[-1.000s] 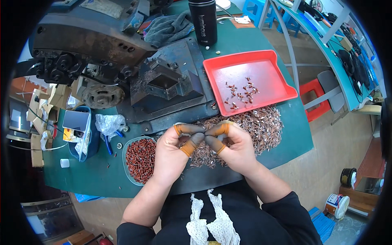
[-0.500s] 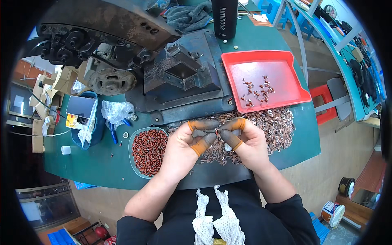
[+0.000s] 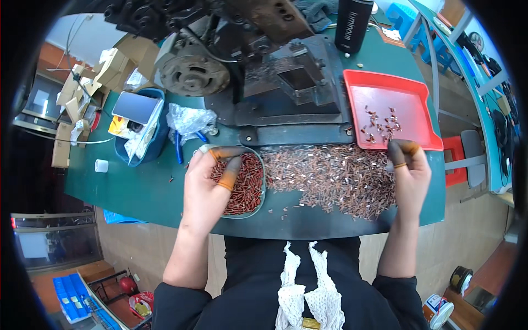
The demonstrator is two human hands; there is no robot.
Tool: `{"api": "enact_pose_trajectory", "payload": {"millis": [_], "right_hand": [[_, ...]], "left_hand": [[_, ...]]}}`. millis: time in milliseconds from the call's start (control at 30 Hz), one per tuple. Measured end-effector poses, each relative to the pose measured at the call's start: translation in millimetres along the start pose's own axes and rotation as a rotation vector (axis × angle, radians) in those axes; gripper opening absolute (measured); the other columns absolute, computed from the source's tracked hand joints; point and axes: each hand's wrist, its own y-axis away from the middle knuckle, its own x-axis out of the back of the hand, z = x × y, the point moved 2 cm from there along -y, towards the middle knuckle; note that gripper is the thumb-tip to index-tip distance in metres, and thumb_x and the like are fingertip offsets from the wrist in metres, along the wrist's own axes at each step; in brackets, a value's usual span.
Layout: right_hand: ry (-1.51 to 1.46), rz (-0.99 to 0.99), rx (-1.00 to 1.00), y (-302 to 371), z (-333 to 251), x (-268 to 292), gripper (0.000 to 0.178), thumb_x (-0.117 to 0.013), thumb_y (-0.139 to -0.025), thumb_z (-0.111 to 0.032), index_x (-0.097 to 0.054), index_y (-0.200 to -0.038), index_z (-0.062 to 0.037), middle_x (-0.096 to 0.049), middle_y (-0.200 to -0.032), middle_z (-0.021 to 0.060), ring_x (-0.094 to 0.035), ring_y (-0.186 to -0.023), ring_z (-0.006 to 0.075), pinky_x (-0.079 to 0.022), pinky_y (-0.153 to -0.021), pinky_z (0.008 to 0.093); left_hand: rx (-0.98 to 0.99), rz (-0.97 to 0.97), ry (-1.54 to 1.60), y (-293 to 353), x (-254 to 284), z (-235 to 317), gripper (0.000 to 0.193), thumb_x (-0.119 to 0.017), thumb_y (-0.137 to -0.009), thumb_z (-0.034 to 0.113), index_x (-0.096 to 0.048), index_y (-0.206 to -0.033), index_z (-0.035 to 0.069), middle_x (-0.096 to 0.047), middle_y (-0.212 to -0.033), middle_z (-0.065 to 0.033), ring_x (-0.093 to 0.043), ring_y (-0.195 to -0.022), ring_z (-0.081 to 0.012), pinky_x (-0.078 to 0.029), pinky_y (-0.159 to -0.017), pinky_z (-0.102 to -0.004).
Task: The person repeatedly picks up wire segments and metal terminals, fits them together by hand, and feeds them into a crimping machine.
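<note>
My left hand (image 3: 203,181) hovers over a clear tub (image 3: 263,192) of small red-brown cylindrical pieces (image 3: 245,190). Its thumb and forefinger, in grey and orange finger covers, come together at the tips; anything between them is too small to make out. At the near edge of a red tray (image 3: 432,126), my right hand (image 3: 410,170) has its covered thumb and fingertips closed together, and what they hold, if anything, is hidden. Several small brown and silvery pieces (image 3: 379,129) lie scattered in that tray. A wide heap of small metal pieces (image 3: 335,179) spreads between my hands.
Beyond the heap stands a heavy dark machine (image 3: 291,118) with a round motor (image 3: 192,74). To the left are a blue bin (image 3: 157,129), a plastic bag (image 3: 190,121), blue-handled pliers (image 3: 179,148) and a white roll (image 3: 101,165). A black bottle (image 3: 353,27) rises behind the tray.
My hands were together over the heap and have parted. The left has moved to the tub of red-brown pieces, the right to the tray's near edge. The view has shifted to the left.
</note>
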Motion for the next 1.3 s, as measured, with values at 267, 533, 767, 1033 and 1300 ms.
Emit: {"api": "enact_pose_trajectory", "payload": {"millis": [267,533,767,1033,1300], "right_hand": [[0.339,-0.292,0.251,23,-31,-40,0.02,-0.076,-0.08,-0.008,-0.068,-0.098,-0.002,-0.065,-0.083,0.0055,-0.052,-0.065,0.0126,-0.044,-0.063,0.0256],[0.334,-0.534,0.3,45,-44,-81,0.018,-0.072,-0.081,-0.004,-0.069,-0.098,-0.0033,-0.061,-0.084,0.0051,-0.055,-0.069,0.0127,-0.042,-0.06,0.0248],[-0.062,-0.786,-0.119,62,-42,-115,0.018,-0.067,-0.091,-0.01,-0.067,-0.106,-0.0004,-0.067,-0.097,0.0015,-0.061,-0.084,0.0058,-0.049,-0.073,0.0213],[-0.401,-0.855,-0.485,67,-32,-125,0.017,-0.069,-0.09,-0.011,-0.067,-0.104,-0.002,-0.067,-0.09,0.0001,-0.059,-0.083,0.0053,-0.048,-0.071,0.0223],[-0.682,-0.718,-0.734,61,-16,-108,0.008,-0.066,-0.089,-0.01,-0.063,-0.095,-0.0059,-0.061,-0.076,-0.0022,-0.05,-0.058,0.0031,-0.036,-0.05,0.0179]], "left_hand": [[-0.129,-0.058,-0.412,16,-4,-24,0.028,-0.079,-0.073,0.017,-0.069,-0.099,0.011,-0.058,-0.096,-0.011,-0.052,-0.099,-0.0313,-0.033,-0.097,-0.0434],[-0.163,-0.001,-0.322,15,4,-41,0.014,-0.077,-0.072,0.01,-0.069,-0.084,0.008,-0.059,-0.091,-0.0079,-0.054,-0.094,-0.0281,-0.033,-0.097,-0.0419],[0.028,-0.072,0.459,17,2,-24,0.01,-0.07,-0.078,-0.002,-0.065,-0.086,0.004,-0.057,-0.091,-0.003,-0.056,-0.09,-0.0149,-0.044,-0.08,-0.0279],[-0.097,-0.13,0.379,18,-12,-7,0.015,-0.075,-0.076,0.002,-0.067,-0.088,0.006,-0.06,-0.092,-0.0051,-0.057,-0.091,-0.0207,-0.046,-0.082,-0.0307],[-0.476,0.034,-0.017,21,-23,12,0.033,-0.08,-0.069,0.007,-0.069,-0.1,0.008,-0.058,-0.1,-0.0088,-0.054,-0.096,-0.0285,-0.041,-0.089,-0.0387]]}}
